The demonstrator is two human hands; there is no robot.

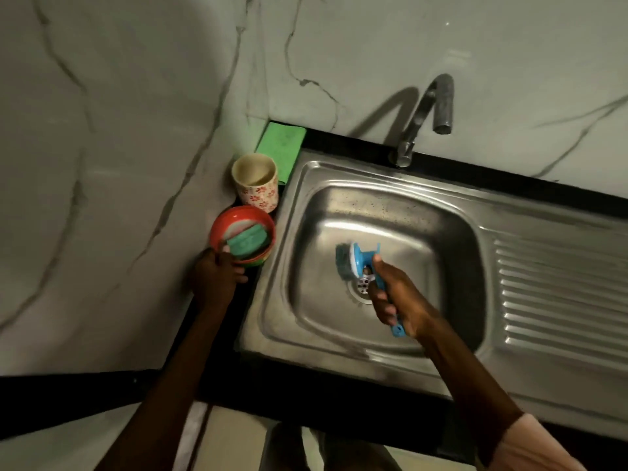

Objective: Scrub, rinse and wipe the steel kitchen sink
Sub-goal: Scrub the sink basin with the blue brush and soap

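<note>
Two hands are at work over a steel sink [390,212] set into a dark desk [339,402], seen from above. Your right hand [397,300] is down in the basin, its fingers [380,309] curled round the handle of a blue scrub brush [356,260]. The brush head sits low in the basin just beyond the drain [363,286]; motion blur hides whether it touches the steel. Your left hand [212,275] grips the near rim of a red bowl [217,232] on the desk just left of the sink, thumb over the edge. A green sponge [249,241] lies inside the bowl.

Judging by its look, the brush is light, rigid plastic with a stiff head. Its handle is the place to hold, mid-length as you have it, so you can press down without the head twisting. Wet plastic probably turns slippery, so keep a full wrap of the fingers. The sink itself is fixed, hard and smooth. Dark specks dot the far wall of the basin, which likely needs firmer strokes.

A flowered cup [256,185] stands upright behind the bowl, and a green cloth [282,144] lies flat in the corner. The tap [424,117] curves over the back rim; no water is seen running. The cup looks breakable, so move the bowl gently beside it.
</note>
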